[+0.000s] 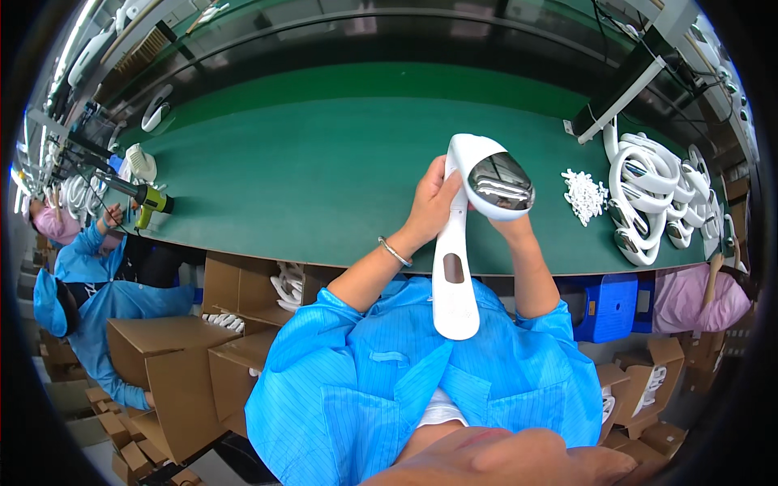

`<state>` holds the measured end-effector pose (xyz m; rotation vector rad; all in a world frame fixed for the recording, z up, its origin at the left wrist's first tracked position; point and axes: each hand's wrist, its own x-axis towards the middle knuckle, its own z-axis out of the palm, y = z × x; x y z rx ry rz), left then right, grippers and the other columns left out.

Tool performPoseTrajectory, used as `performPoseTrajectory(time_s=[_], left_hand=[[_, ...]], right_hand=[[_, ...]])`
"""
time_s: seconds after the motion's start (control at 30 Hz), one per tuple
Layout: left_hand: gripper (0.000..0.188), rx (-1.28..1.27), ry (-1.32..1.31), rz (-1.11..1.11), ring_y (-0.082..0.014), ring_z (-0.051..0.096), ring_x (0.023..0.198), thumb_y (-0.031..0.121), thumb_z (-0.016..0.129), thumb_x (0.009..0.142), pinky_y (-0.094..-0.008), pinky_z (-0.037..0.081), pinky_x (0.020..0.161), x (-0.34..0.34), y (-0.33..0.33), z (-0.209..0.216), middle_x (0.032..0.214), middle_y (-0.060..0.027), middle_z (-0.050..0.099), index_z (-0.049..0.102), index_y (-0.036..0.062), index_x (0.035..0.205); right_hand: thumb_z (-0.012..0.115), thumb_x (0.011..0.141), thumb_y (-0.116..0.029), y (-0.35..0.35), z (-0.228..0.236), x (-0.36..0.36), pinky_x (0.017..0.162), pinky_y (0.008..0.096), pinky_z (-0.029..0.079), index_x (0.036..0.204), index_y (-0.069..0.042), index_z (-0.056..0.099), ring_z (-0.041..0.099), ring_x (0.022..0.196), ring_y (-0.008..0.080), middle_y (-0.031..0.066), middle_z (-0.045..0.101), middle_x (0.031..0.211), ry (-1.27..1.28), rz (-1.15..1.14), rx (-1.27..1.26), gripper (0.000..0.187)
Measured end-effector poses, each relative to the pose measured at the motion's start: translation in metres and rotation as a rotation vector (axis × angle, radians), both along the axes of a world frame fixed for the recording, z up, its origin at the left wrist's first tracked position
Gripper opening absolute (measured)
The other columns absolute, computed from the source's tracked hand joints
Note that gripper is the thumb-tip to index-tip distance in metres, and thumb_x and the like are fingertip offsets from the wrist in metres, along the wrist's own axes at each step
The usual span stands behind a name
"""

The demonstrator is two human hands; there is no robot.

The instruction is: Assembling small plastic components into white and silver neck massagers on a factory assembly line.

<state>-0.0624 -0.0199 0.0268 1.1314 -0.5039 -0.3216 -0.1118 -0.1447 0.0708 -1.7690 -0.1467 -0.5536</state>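
Observation:
A white handheld appliance (455,296) with a long handle and a mirror-like oval cap on its rounded head is held up over the near edge of the green table. An oval brownish window shows on its handle. My left hand (431,206) is closed round the neck, its thumb lying along the side. Behind the rounded head is my right hand (512,227), gripping it from the right; most of its fingers are hidden by the head. Right of my hands, a pile of small white parts (585,197) lies on the table.
Several white looped housings (648,190) are heaped at the table's right, near a metal post (620,101). At left are a green-and-black hand tool (152,200) and a white part (141,163). Cardboard boxes (178,356), a blue stool (608,308) and co-workers flank me.

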Motion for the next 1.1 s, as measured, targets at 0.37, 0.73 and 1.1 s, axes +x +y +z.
performPoseTrajectory(time_s=[0.37, 0.73, 1.1], left_hand=[[0.025, -0.152, 0.235, -0.096, -0.0144, 0.063, 0.071, 0.017, 0.044, 0.096, -0.0278, 0.055, 0.062, 0.009, -0.012, -0.022, 0.090, -0.0098, 0.061, 0.048, 0.0001, 0.114], [0.027, -0.161, 0.263, -0.120, -0.0195, 0.061, 0.085, 0.018, 0.055, 0.092, -0.0323, 0.052, 0.077, -0.002, -0.002, -0.017, 0.100, -0.0128, 0.061, 0.050, 0.0011, 0.112], [0.025, -0.201, 0.340, -0.130, -0.0194, 0.062, 0.082, 0.012, 0.063, 0.086, -0.0316, 0.054, 0.073, 0.008, 0.001, -0.039, 0.093, -0.0109, 0.062, 0.055, 0.0017, 0.107]], right_hand=[[0.054, 0.086, -0.002, -0.006, -0.034, 0.018, 0.044, 0.0188, 0.040, 0.103, 0.000, 0.064, 0.048, 0.054, 0.0032, 0.0001, 0.061, 0.074, 0.242, -0.002, 0.276, 0.019], [0.060, 0.079, -0.007, -0.010, -0.025, 0.000, 0.067, 0.0247, 0.050, 0.137, -0.007, 0.042, 0.059, 0.081, 0.0121, 0.0114, 0.062, 0.112, 0.108, 0.137, -0.116, 0.061], [0.073, 0.071, -0.013, 0.002, -0.025, 0.000, 0.071, 0.0236, 0.049, 0.125, -0.002, 0.055, 0.060, 0.080, 0.0102, 0.0067, 0.067, 0.092, 0.139, 0.051, 0.004, 0.057]])
